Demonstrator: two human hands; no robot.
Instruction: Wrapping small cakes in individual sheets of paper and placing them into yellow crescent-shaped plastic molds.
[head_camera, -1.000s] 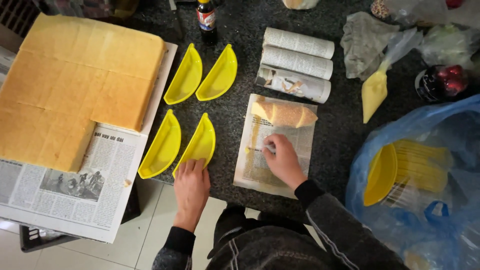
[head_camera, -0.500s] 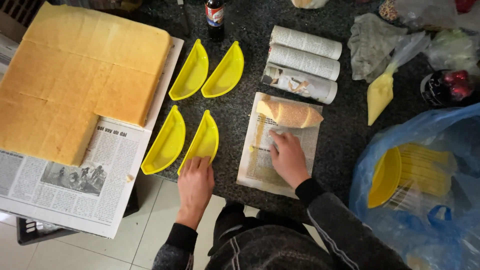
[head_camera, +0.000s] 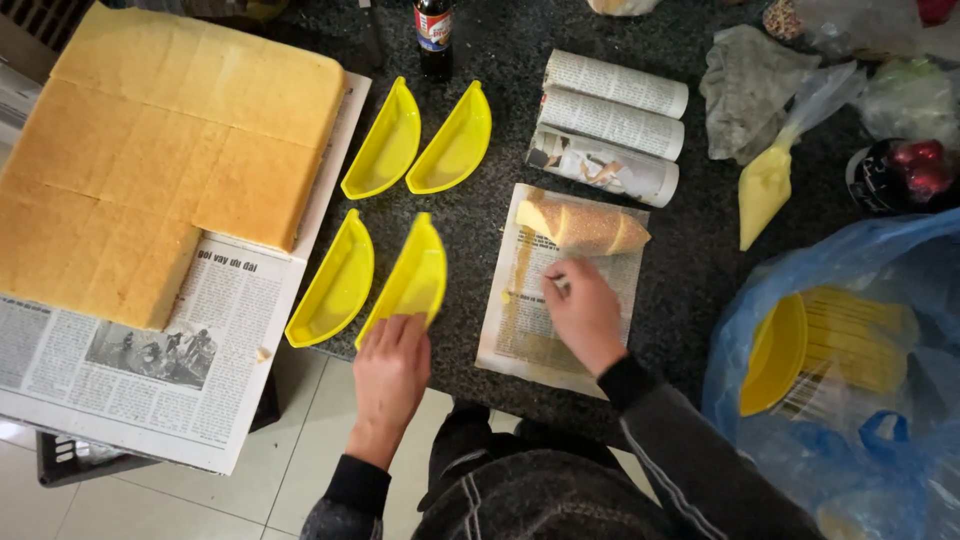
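A yellow half-moon tray (head_camera: 408, 280) is held at its near end by the left hand (head_camera: 390, 375). The fingers are laid over that end, and the tray is tipped up on its side. It is found near the front edge of the dark speckled counter (head_camera: 690, 270). Just beside it on the left, another yellow tray (head_camera: 335, 283) is lying flat. Two more yellow trays (head_camera: 420, 140) are placed farther back, side by side.

To the right of the held tray, a sheet of newspaper (head_camera: 535, 330) is spread on the counter. A rolled cake (head_camera: 583, 226) is seen at the far end of that sheet. The right hand (head_camera: 585, 315) is rested on the sheet, just in front of the cake. Its fingers are bent, and a small thing seems to be pinched at the tips, but what it is cannot be told.

Behind the cake, three rolls wrapped in newspaper (head_camera: 612, 125) are lined up. A dark bottle (head_camera: 434, 35) is stood at the back. A clear piping bag with yellow cream (head_camera: 768, 180) is laid to the right, near a grey cloth (head_camera: 745, 90).

On the far left, a big flat sponge cake (head_camera: 150, 150) is set on more newspaper (head_camera: 150, 370). On the right, a blue plastic bag (head_camera: 850, 380) is filled with more yellow trays (head_camera: 775, 355).
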